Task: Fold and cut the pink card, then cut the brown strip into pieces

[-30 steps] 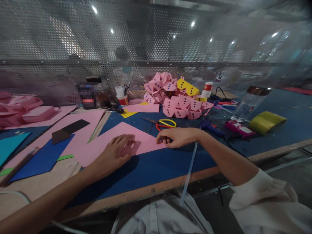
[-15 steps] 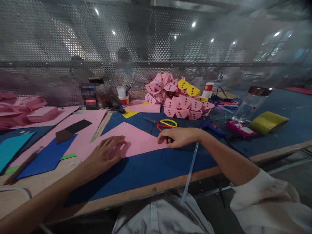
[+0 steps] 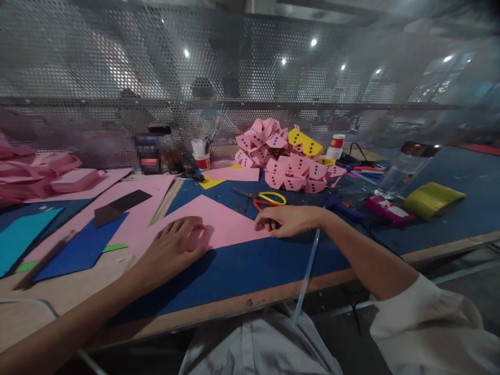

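Note:
A sheet of pink paper [image 3: 224, 229] lies flat on the blue table top, one corner pointing away from me. My left hand [image 3: 177, 239] rests on its left part, palm down, fingers loosely spread and thumb apart. At the sheet's right corner is my right hand [image 3: 287, 221], its fingers curled in and fingertips at the paper; the grip is partly hidden. Just beyond that hand are scissors [image 3: 269, 199] with red and yellow handles. A blue glue gun [image 3: 344, 207] lies to its right, and a long translucent stick [image 3: 307, 278] runs below my right wrist over the table edge.
Folded pink paper pieces [image 3: 289, 156] with dark dots are heaped behind. A glass bottle [image 3: 406, 169], a magenta object [image 3: 390, 211] and a yellow roll [image 3: 434, 200] stand right. Blue card [image 3: 84, 255] and turquoise card [image 3: 27, 237] lie left. A perforated metal screen [image 3: 250, 67] rises behind.
My left thumb has shifted slightly right over the paper's near edge. My right hand keeps its place at the corner. The whole view has swung slightly to the left.

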`<state>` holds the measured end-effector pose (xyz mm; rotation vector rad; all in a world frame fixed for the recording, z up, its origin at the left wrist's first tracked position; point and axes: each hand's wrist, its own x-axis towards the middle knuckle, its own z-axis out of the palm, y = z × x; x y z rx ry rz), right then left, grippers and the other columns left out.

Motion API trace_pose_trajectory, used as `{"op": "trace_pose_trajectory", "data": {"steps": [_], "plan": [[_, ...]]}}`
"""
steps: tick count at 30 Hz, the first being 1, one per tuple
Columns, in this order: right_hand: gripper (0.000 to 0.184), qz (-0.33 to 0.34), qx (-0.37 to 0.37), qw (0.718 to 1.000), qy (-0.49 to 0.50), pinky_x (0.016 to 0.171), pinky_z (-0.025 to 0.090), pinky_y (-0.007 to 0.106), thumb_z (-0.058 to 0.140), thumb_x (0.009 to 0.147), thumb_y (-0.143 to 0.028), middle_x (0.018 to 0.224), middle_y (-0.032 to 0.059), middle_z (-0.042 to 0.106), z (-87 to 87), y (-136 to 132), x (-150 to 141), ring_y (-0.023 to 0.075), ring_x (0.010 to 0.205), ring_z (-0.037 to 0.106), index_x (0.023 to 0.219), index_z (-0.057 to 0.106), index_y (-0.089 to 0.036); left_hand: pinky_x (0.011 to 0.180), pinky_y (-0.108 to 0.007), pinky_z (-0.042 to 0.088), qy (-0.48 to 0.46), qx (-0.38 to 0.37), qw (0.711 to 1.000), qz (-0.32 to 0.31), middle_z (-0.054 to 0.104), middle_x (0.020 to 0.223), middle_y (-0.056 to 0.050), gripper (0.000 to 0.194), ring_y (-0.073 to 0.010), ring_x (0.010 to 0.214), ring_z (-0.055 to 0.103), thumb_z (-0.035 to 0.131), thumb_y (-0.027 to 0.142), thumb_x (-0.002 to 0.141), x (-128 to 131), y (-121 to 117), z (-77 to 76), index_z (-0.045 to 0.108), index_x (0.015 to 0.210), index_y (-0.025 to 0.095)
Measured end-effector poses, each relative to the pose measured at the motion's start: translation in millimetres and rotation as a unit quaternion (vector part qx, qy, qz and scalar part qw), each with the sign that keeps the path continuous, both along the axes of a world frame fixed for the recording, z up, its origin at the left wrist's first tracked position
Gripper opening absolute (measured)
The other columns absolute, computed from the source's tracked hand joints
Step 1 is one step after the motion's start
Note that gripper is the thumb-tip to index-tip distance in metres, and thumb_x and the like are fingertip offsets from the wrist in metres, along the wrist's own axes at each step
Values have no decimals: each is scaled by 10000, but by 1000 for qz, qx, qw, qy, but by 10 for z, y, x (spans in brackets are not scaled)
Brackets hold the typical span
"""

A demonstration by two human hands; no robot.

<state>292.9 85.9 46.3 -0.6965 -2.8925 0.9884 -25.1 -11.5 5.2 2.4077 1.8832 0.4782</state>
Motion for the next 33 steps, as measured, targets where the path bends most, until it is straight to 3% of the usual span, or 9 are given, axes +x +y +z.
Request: {"op": "trace_pose_trajectory", "data": {"steps": [6,20,33], "plan": [[450,10,4,1000,9,686,454,227,514,737,-58,923,34,589,-28,22,15,126,793,564,1172,572,-156,1038,-428,371,-11,-3,1000,-7,524,1346,-23,498,-278,1247,455,498,591,833,-27,-12,28,517,1234,295],[451,9,4,1000,7,680,451,227,515,736,-55,917,33,589,-31,23,17,123,778,559,1171,568,-159,1101,-462,299,-23,-16,999,-44,445,1442,-54,546,-295,1330,369,492,485,852,-391,-38,-20,404,1357,297],[451,7,0,1000,8,677,454,224,523,730,-51,909,34,589,-8,12,7,123,776,557,1167,572,-150,1028,-437,396,-29,22,999,3,473,1433,-23,560,-316,1304,431,418,545,843,-585,-120,-62,418,1365,342]]}}
